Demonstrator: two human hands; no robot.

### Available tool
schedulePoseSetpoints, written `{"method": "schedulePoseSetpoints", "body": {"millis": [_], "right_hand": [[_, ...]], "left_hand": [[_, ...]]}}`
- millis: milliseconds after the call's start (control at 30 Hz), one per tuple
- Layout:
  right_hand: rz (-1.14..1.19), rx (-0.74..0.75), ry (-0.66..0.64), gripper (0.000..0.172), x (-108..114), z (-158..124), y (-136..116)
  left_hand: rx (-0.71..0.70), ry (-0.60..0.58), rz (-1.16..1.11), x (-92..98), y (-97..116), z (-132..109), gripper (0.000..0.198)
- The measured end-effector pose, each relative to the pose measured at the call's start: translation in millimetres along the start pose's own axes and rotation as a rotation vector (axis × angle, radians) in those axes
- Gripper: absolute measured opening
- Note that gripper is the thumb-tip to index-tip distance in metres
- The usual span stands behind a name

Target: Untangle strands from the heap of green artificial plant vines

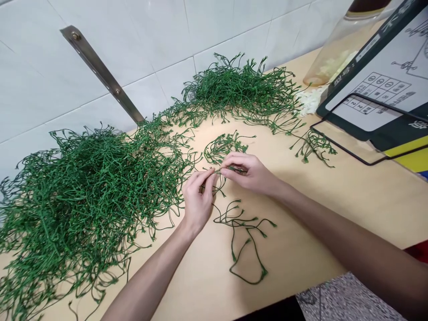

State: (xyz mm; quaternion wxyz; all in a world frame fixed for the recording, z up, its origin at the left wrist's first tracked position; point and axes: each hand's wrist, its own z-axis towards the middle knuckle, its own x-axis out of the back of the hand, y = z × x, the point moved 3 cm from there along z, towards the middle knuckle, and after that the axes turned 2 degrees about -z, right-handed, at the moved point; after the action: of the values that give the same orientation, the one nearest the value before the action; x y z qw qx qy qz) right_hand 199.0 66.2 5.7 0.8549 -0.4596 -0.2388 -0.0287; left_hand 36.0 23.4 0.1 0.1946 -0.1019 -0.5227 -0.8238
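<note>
1. Pinching a thin green stem point(234, 219) with both hands, I hold it right in the middle of the table point(334, 200).
2. My left hand point(197, 200) grips one end (thumb and finger closed on it); my right hand point(249, 174) grips the other end the same way.
3. The held bit lies sideways between my hands, and the rest trails down toward me.
4. The big green pile point(83, 196) sits closer to my left hand.
</note>
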Motion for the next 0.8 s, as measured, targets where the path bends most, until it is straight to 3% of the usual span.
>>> {"method": "schedulePoseSetpoints", "body": {"millis": [167,367,500,800], "right_hand": [[-0.004,-0.010,0.009,0.014,0.3,0.3,-1.5],[-0.073,-0.010,0.067,0.013,-1.4,0.0,3.4],[-0.097,0.004,0.056,0.015,-2.4,-0.2,4.1],[-0.055,0.026,-0.050,0.017,-3.7,0.1,1.0]], "left_hand": [[-0.064,0.004,0.003,0.5,2.1,-1.0,0.018],[0.002,0.012,-0.196,-2.3,0.3,-2.7,0.019],[-0.042,0.031,-0.193,-1.7,1.8,-2.5,0.017],[-0.171,-0.123,-0.124,-3.6,3.4,-4.5,0.029]]}}
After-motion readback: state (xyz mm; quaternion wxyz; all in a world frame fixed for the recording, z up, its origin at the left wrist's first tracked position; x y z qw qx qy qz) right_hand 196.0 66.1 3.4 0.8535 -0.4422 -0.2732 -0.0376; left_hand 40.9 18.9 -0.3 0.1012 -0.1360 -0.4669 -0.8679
